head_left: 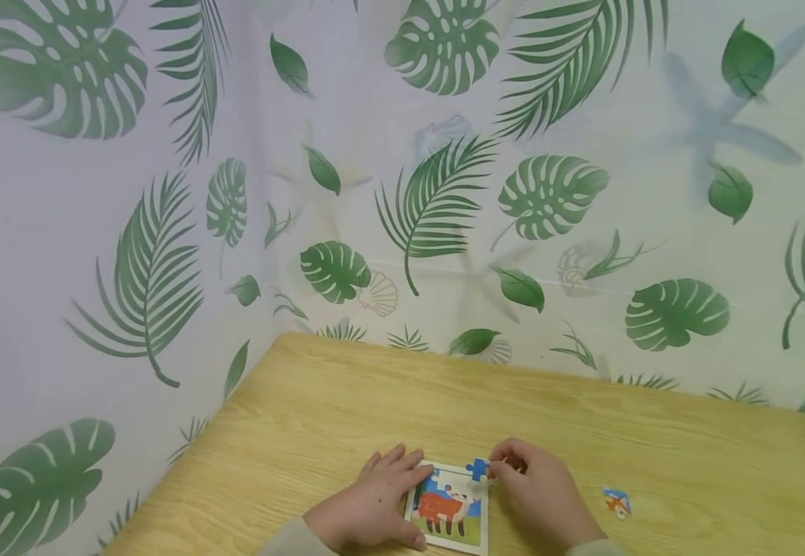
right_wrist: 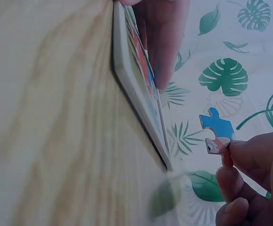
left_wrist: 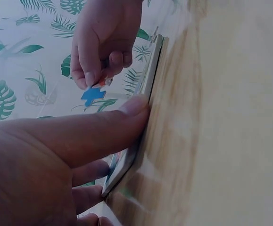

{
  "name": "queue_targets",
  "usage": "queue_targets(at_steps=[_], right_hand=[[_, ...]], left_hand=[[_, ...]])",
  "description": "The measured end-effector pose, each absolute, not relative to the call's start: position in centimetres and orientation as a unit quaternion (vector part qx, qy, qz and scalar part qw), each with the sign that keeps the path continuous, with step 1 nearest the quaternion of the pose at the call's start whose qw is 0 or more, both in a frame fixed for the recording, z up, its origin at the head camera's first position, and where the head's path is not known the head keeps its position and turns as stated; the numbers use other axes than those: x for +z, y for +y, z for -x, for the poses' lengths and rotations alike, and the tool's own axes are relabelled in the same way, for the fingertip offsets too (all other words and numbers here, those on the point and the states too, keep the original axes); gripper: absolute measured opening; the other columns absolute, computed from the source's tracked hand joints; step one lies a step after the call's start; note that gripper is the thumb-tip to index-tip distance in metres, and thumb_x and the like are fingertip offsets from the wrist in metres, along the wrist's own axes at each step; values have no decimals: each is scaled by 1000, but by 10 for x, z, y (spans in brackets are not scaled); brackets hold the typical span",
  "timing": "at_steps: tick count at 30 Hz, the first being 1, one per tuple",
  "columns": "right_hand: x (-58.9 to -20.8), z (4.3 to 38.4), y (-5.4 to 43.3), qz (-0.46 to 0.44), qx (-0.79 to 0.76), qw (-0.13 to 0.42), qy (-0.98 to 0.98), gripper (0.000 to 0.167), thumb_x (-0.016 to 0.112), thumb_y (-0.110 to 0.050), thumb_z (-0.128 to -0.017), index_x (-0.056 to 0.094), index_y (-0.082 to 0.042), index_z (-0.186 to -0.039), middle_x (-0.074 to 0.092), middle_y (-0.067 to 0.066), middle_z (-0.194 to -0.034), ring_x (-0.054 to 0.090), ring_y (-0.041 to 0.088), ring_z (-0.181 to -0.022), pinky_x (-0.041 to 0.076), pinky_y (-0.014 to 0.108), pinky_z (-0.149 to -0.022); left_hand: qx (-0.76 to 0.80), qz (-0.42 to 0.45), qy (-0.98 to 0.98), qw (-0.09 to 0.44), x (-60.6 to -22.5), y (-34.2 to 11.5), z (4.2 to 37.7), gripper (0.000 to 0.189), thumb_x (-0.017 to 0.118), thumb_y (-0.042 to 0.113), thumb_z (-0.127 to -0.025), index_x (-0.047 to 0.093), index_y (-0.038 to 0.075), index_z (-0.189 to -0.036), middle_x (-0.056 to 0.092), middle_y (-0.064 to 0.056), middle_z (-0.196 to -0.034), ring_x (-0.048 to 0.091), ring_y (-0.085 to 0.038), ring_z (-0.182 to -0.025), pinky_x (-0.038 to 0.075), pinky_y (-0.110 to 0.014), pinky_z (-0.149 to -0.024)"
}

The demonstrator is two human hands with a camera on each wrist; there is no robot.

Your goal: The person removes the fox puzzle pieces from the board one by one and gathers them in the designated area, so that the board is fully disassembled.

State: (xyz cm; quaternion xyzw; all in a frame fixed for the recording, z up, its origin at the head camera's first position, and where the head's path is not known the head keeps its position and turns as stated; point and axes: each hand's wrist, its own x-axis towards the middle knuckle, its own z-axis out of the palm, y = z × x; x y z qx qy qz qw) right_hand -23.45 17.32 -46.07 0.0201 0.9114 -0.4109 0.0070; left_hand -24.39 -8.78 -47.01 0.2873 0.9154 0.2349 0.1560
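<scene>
The puzzle (head_left: 449,513) lies near, mostly filled, but its far side has a gap. The left hand (head_left: 383,498) rests on it, fingers straight; the right hand (head_left: 541,490) pinches a blue piece (head_left: 478,469), and a second piece (head_left: 617,503) lies loose at right.

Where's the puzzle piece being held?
In the head view, the held piece is low and right of centre, pinched by the right hand near the upper-right corner of the puzzle frame.
</scene>
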Motion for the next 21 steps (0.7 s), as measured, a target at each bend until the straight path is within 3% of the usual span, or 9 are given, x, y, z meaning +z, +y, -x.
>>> queue_targets(at_steps=[21], right_hand=[[-458, 229, 262, 0, -359, 11, 933, 13, 64, -29, -99, 70, -17, -101, 68, -7, -91, 57, 15, -86, 47, 37, -78]], left_hand=[[248, -289, 910, 164, -473, -89, 245, 97, 87, 49, -74, 42, 25, -156, 26, 0, -166, 13, -31, -153, 7, -60, -120]])
